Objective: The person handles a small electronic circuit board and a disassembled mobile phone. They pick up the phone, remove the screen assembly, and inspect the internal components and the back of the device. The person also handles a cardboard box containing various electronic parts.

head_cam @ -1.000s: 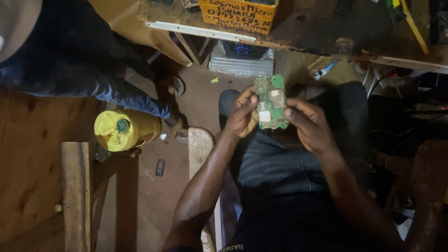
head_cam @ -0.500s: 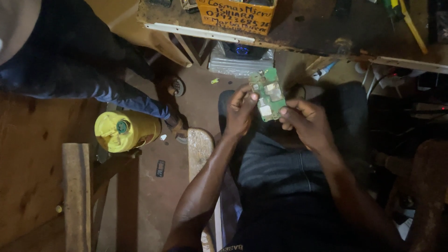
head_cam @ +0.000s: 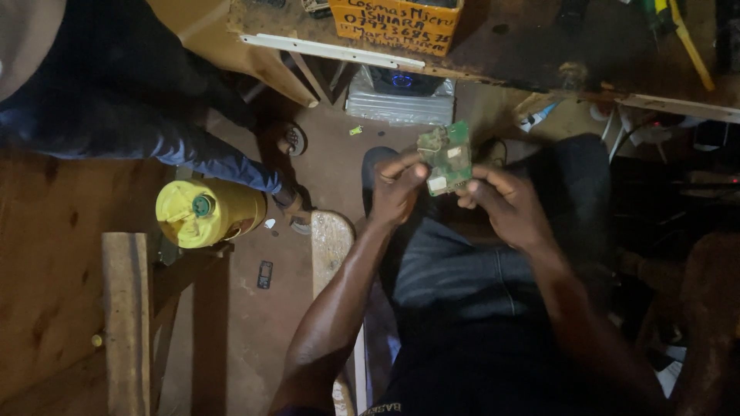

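Holding a green circuit board [head_cam: 445,158] above my lap.
Left hand [head_cam: 397,189] and right hand [head_cam: 505,206] both pinch its lower edges; yellow jerrycan [head_cam: 208,212] well left.

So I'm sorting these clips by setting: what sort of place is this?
Probably a small electronics repair stall. Both hands, left hand and right hand, hold a bare green circuit board beside a worn wooden workbench, over a dirt floor.

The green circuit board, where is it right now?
In the head view, the green circuit board sits upper centre, held between the left hand and right hand, above the lap and below the workbench edge.
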